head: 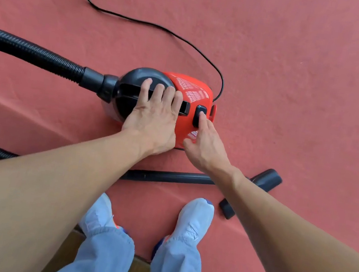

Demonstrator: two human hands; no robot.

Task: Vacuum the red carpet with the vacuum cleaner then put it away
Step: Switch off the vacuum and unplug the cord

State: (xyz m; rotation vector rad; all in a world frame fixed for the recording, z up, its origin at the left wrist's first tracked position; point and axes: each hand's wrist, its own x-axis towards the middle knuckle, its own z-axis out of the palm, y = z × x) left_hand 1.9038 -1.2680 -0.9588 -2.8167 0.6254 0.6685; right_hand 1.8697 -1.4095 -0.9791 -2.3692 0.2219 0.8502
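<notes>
The vacuum cleaner (190,89) sits mid red carpet (298,83). The left hand (154,113) lies flat, fingers straight, steadying its handle; the right hand (207,147) is loose, forefinger on the black switch (201,109). Starting or stopping, I cannot tell. The wand (167,177) lies loose and the cord (144,22) is still out, so putting away remains. Open carpet lies beyond and rightward; the near edge is underfoot.
</notes>
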